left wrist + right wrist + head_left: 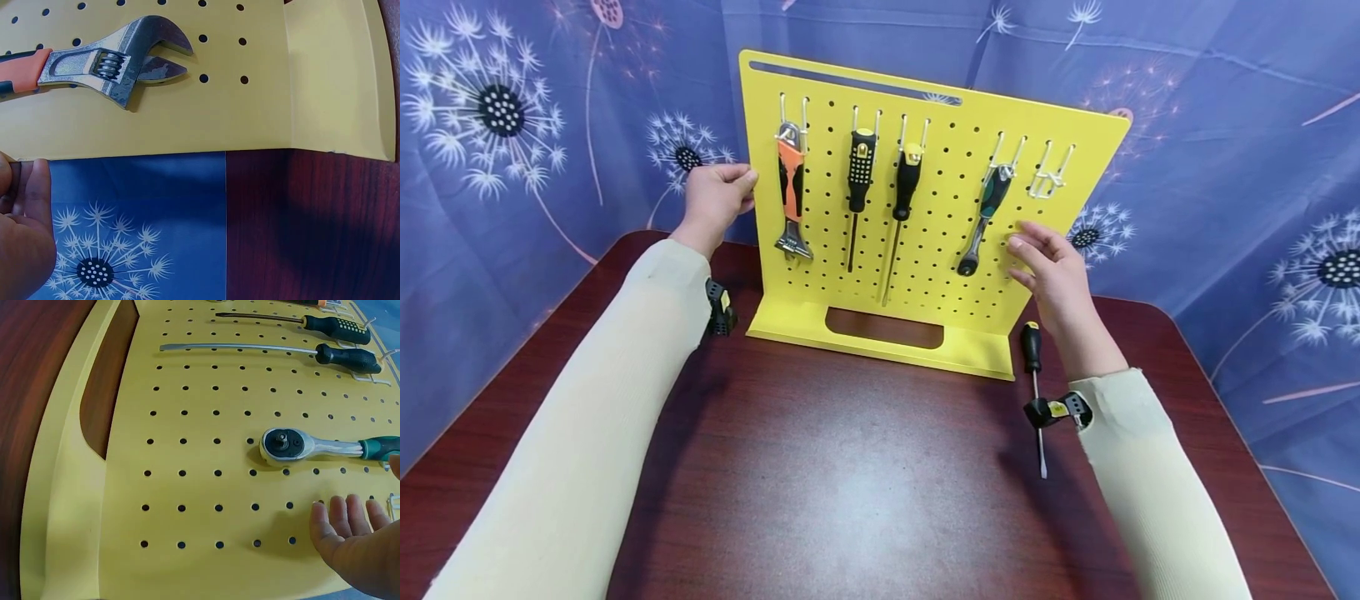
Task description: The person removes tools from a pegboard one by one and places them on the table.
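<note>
Left hand [711, 204] on pegboard [943, 242] edge, right hand [1052, 271] free
The left pinches that edge; the right, fingers loosely spread, grips nothing; board contact cannot be confirmed. A firm left pinch should steady the board; the right should avoid nudging the ratchet [991, 200], hung just to its left.

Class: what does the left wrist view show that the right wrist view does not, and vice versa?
Only the left wrist view: the person's bare left grip and a white dandelion print on blue cloth.

Only the right wrist view: the bare right grip, a green-handled steel ratchet and two long-shafted, black-handled screwdrivers.

Both: the yellow perforated board, the dark red wooden table and, seemingly just a sliver in the second, an orange-handled steel wrench.
</note>
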`<state>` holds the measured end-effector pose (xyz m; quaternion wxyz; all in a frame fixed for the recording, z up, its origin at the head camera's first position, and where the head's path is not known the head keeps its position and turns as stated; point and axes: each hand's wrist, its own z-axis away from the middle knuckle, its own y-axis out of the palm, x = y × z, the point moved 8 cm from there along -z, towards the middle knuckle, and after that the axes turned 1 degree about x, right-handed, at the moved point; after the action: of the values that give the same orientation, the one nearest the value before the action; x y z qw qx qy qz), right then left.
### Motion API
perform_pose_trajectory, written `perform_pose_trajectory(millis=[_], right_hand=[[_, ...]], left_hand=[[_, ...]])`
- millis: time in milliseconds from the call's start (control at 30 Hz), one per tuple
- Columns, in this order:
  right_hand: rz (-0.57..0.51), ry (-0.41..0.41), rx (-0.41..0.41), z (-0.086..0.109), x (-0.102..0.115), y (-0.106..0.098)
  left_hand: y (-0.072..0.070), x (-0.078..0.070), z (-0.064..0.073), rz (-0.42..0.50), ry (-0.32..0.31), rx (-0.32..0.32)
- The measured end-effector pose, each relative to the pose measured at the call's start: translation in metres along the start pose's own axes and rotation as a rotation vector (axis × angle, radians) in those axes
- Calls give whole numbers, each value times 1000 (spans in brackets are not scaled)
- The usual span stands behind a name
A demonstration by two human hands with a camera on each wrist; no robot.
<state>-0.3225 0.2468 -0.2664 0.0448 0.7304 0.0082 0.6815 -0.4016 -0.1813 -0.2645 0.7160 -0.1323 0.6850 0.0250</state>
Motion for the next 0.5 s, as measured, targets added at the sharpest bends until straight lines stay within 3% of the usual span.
perform_pose_trajectory(millis=[200,500], right_hand=[[-43,-4,51,-5,-3,12],[-8,1,67,-11,-2,21]], left_hand=[[-1,-1,0,-3,19,0],[0,0,-1,-13,16,11]])
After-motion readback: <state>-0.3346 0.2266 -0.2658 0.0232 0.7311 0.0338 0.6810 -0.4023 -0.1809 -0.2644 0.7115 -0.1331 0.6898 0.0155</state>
